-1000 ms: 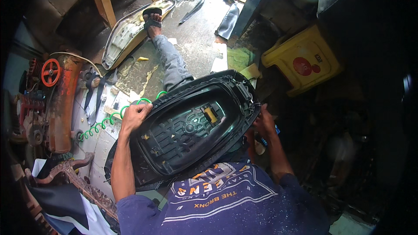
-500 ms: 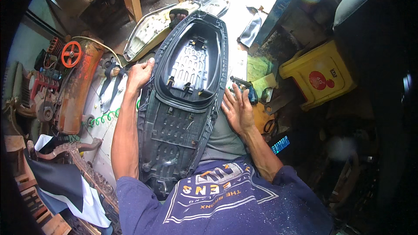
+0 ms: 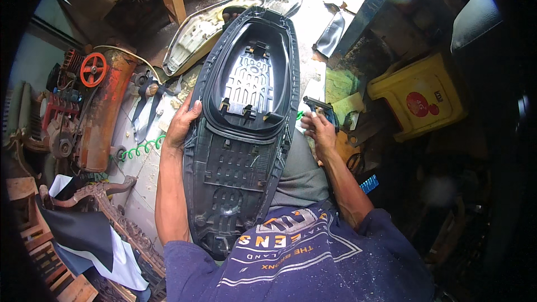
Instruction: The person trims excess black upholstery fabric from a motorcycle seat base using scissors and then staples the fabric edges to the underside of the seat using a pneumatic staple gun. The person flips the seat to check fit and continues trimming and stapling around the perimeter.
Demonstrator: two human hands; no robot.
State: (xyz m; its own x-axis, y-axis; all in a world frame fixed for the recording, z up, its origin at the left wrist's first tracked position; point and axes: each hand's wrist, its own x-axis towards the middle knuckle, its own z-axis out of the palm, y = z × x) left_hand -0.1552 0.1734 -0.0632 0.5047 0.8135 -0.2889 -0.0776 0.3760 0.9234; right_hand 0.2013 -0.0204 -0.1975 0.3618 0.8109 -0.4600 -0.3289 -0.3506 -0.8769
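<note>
Seat on the person's lap, underside up, narrow end against the shirt, wide end pointing away. Left hand closed on its left edge, thumb up by the rim. Right hand off the seat's right side, fingers part-curled at a dark tool; cannot tell whether gripped. Green hose coils left, near a rusty tank. Yellow stool to the right.
</note>
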